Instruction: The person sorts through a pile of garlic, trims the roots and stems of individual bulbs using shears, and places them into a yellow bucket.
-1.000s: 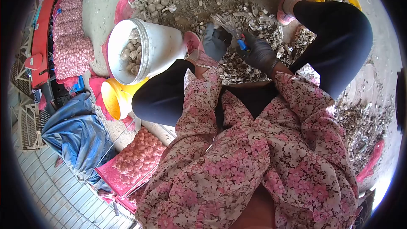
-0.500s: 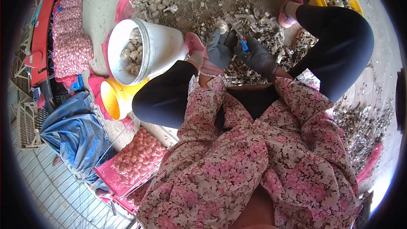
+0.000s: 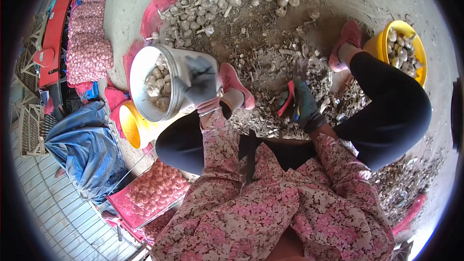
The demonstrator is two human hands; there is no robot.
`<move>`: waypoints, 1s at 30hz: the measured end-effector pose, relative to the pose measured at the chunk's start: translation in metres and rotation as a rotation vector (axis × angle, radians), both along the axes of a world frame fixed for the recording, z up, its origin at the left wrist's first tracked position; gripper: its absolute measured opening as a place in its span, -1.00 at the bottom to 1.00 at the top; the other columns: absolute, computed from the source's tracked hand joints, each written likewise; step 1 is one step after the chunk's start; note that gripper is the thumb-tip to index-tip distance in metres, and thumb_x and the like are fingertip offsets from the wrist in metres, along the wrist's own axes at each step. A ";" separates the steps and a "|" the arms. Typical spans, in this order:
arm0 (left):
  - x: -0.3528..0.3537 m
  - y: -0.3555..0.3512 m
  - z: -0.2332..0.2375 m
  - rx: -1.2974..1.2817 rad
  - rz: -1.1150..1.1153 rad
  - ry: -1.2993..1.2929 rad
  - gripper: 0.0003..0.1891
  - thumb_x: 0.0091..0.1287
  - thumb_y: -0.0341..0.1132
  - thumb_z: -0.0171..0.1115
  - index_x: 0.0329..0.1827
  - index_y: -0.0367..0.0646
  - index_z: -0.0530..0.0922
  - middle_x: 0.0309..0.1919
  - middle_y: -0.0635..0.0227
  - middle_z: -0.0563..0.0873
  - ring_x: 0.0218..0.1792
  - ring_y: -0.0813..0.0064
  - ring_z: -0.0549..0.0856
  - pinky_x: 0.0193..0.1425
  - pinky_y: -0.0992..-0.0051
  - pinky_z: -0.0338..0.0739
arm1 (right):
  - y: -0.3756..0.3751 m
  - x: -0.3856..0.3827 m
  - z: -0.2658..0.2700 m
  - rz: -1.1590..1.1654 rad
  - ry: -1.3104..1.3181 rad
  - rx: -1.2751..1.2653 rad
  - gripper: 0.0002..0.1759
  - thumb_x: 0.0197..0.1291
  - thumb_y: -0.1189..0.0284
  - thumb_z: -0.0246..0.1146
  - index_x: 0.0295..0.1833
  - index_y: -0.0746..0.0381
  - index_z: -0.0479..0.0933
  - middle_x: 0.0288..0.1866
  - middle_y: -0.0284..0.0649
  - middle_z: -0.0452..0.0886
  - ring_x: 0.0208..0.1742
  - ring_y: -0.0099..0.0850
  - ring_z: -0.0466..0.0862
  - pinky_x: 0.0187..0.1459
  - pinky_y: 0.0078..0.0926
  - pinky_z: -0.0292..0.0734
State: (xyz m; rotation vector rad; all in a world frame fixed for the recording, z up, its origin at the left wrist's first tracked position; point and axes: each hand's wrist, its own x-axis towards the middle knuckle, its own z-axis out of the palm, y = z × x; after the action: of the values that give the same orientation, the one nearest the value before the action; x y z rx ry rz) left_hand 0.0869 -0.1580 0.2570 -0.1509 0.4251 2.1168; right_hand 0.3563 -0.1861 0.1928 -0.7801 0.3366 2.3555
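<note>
My left hand (image 3: 199, 83), in a grey glove, is smeared by motion beside the rim of the white bucket (image 3: 195, 63). Its fingers are too blurred to show whether they hold anything. The bucket leans over with its mouth to the left, and garlic bulbs (image 3: 158, 83) lie inside. My right hand (image 3: 305, 105), gloved in dark grey, is closed around pruning shears (image 3: 288, 98) with a red handle, above the trimmings on the ground. The blades are blurred and hard to make out.
Loose garlic (image 3: 212, 0) is heaped on the ground ahead. A yellow bucket of garlic (image 3: 419, 70) stands at right, another yellow bucket (image 3: 129, 124) at left. Dry stalk trimmings (image 3: 261, 116) lie between my feet. Filled pink net sacks (image 3: 89, 43) and a blue tarp (image 3: 89, 150) are at left.
My left hand has swung left from the shears to the white bucket; the garlic bulb it held can no longer be seen in it. My right hand has lowered slightly with the shears. The view has shifted.
</note>
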 end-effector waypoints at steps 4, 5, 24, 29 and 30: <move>-0.011 0.069 -0.099 -0.222 -0.314 0.172 -0.61 0.28 -0.06 0.23 0.03 -0.14 0.58 -0.19 0.31 0.72 -0.02 0.33 0.64 0.14 0.30 0.45 | 0.003 -0.017 -0.002 0.118 -0.315 -0.004 -0.52 0.27 -0.02 0.17 0.00 0.19 0.47 -0.41 -0.31 0.58 -0.37 -0.34 0.64 -0.28 -0.34 0.60; -0.003 0.091 -0.108 -0.452 -0.307 0.314 -0.60 0.28 -0.08 0.24 0.07 -0.12 0.54 -0.17 0.28 0.71 0.00 0.32 0.64 0.12 0.28 0.46 | 0.001 -0.019 -0.012 0.120 -0.317 -0.011 -0.52 0.27 -0.02 0.17 0.00 0.19 0.47 -0.41 -0.31 0.58 -0.37 -0.34 0.64 -0.28 -0.34 0.60; -0.002 0.327 -0.204 -1.800 -0.639 1.521 0.06 0.20 0.04 0.30 0.53 -0.04 -0.30 0.48 -0.15 -0.08 0.31 0.02 0.42 0.26 0.20 0.49 | 0.013 -0.020 -0.027 0.038 -0.492 -0.125 -0.76 0.23 0.21 0.28 -0.26 0.16 0.53 -0.41 -0.42 0.56 -0.47 -0.64 0.46 -0.44 -0.61 0.33; -0.008 0.308 -0.218 -1.659 -0.636 1.844 -0.01 0.09 -0.06 0.40 0.46 -0.18 -0.07 0.37 -0.09 0.22 0.24 0.06 0.49 0.25 0.25 0.46 | 0.010 -0.015 -0.028 0.204 -0.540 -0.029 -0.75 0.24 0.22 0.27 -0.22 0.20 0.53 -0.41 -0.39 0.56 -0.47 -0.60 0.48 -0.42 -0.61 0.36; -0.012 0.303 -0.235 -1.528 -0.577 1.906 -0.01 0.05 -0.09 0.43 0.43 -0.20 -0.03 0.31 -0.08 0.33 0.23 0.08 0.50 0.25 0.27 0.45 | 0.013 -0.016 -0.024 0.200 -0.545 -0.024 -0.73 0.26 0.21 0.22 -0.24 0.21 0.53 -0.42 -0.36 0.57 -0.44 -0.58 0.50 -0.39 -0.60 0.37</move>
State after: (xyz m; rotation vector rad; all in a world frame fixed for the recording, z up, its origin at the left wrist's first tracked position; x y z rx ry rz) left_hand 0.0750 0.1446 0.0220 1.0510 2.5685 0.3113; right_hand 0.3398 -0.1732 0.1689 -1.4745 0.0534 2.2020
